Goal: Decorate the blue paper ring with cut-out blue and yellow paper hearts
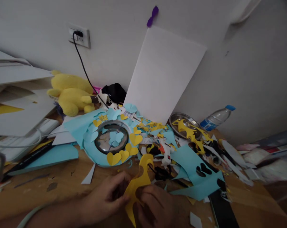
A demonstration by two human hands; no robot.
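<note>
Both my hands meet low in the middle of the view over a wooden table. My left hand pinches the left edge of a cut yellow paper scrap. My right hand grips the same scrap from the right, fingers curled closed on it. The scrap curls upward between them. Just beyond lies a light blue paper ring around a round mirror, with yellow paper hearts and blue paper hearts on it. Black scissors rest just past my right hand.
Blue paper with heart cutouts lies to the right, a steel plate with yellow scraps and a water bottle behind it. A white board leans on the wall. A yellow plush toy and stacked papers sit left.
</note>
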